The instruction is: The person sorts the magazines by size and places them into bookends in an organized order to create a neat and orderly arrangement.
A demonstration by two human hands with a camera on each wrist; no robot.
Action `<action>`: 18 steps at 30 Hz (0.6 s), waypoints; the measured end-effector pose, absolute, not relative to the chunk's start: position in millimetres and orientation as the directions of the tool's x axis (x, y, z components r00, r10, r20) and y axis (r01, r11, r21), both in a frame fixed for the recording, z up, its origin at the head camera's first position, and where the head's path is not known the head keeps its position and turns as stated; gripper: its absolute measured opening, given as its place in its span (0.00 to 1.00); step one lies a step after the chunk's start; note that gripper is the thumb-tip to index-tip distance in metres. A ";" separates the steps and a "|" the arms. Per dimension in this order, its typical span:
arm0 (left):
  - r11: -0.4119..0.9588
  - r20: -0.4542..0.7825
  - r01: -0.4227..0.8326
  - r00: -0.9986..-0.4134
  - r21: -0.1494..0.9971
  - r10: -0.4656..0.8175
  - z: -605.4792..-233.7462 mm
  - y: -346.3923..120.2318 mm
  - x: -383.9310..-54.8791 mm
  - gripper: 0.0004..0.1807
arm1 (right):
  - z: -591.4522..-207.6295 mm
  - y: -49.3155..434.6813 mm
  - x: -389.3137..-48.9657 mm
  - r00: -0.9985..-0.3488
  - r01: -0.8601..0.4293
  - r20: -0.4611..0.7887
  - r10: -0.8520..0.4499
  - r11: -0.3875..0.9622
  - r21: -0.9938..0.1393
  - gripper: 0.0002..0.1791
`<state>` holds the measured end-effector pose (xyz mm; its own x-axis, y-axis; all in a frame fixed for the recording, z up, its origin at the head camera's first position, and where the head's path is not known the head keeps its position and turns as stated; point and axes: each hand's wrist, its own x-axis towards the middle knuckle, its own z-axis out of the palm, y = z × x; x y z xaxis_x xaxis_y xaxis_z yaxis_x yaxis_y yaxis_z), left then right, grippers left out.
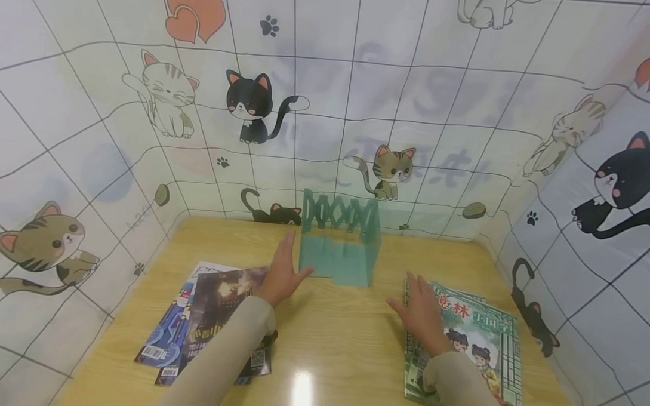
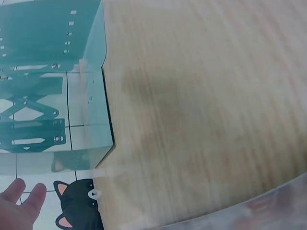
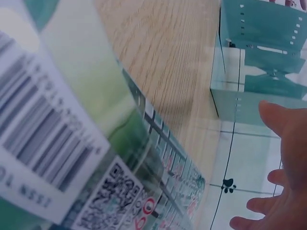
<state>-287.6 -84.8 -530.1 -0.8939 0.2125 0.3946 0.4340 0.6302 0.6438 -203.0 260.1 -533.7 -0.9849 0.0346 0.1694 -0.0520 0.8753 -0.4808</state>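
Pale wood-grain table, glare near the front edge; white gridded covering printed with cats stands on three sides. Teal slotted rack sits at the back, near the middle. Left hand, fingers extended and thumb spread, holds nothing, just beside the rack. Right hand, likewise spread and gripping nothing, is over the inner edge of the right magazines; contact cannot be told. Left sleeve partly hides the left magazines. Faint lettering behind the covering: illegible.
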 end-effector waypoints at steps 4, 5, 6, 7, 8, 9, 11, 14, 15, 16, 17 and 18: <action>0.621 0.393 0.441 -0.892 0.648 0.223 -526.2 -86.2 -294.1 0.57 | -540.0 266.8 -205.2 -0.984 -0.024 0.166 0.058 0.892 -0.452 0.49; 0.618 0.393 0.441 -0.892 0.651 0.223 -524.6 -86.4 -295.4 0.58 | -541.6 268.5 -206.0 -0.985 -0.014 0.163 0.065 0.897 -0.441 0.49; 0.616 0.398 0.444 -0.890 0.651 0.222 -523.2 -86.7 -296.9 0.58 | -543.2 270.0 -206.9 -0.985 -0.006 0.159 0.071 0.899 -0.437 0.49; 0.610 0.400 0.445 -0.890 0.656 0.219 -521.5 -87.0 -298.0 0.58 | -544.2 271.2 -207.4 -0.986 0.004 0.150 0.077 0.901 -0.433 0.49; 0.606 0.399 0.441 -0.892 0.662 0.212 -520.1 -87.3 -299.1 0.58 | -545.2 272.4 -207.7 -0.986 0.018 0.140 0.087 0.902 -0.432 0.49; 0.598 0.400 0.438 -0.893 0.671 0.204 -518.5 -87.5 -300.1 0.58 | -545.7 273.5 -207.8 -0.987 0.030 0.130 0.094 0.901 -0.432 0.49; 0.581 0.395 0.426 -0.899 0.694 0.187 -516.0 -88.0 -301.7 0.57 | -546.0 275.2 -207.2 -0.989 0.055 0.100 0.110 0.896 -0.441 0.49; 0.547 0.386 0.410 -0.908 0.730 0.166 -513.3 -88.2 -304.3 0.57 | -546.3 277.3 -205.0 -0.990 0.076 0.069 0.121 0.887 -0.456 0.49; 0.539 0.385 0.409 -0.908 0.736 0.164 -512.7 -88.1 -305.5 0.56 | -546.7 278.0 -204.1 -0.990 0.078 0.066 0.121 0.886 -0.457 0.49; 0.533 0.382 0.408 -0.909 0.742 0.165 -512.1 -87.9 -306.7 0.56 | -547.1 278.6 -203.2 -0.990 0.080 0.064 0.123 0.885 -0.459 0.49; 0.531 0.382 0.409 -0.909 0.742 0.166 -511.4 -87.7 -307.8 0.56 | -547.6 279.3 -202.3 -0.990 0.085 0.059 0.125 0.884 -0.459 0.49; 0.533 0.379 0.409 -0.910 0.741 0.171 -510.5 -87.4 -308.9 0.56 | -548.1 280.0 -201.6 -0.990 0.086 0.059 0.127 0.883 -0.461 0.49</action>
<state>-308.9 -87.4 -510.5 -0.9095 0.1714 0.3786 0.4088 0.5333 0.7406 -201.6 280.0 -548.1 -0.9901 0.1274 0.0593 0.0860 0.8831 -0.4612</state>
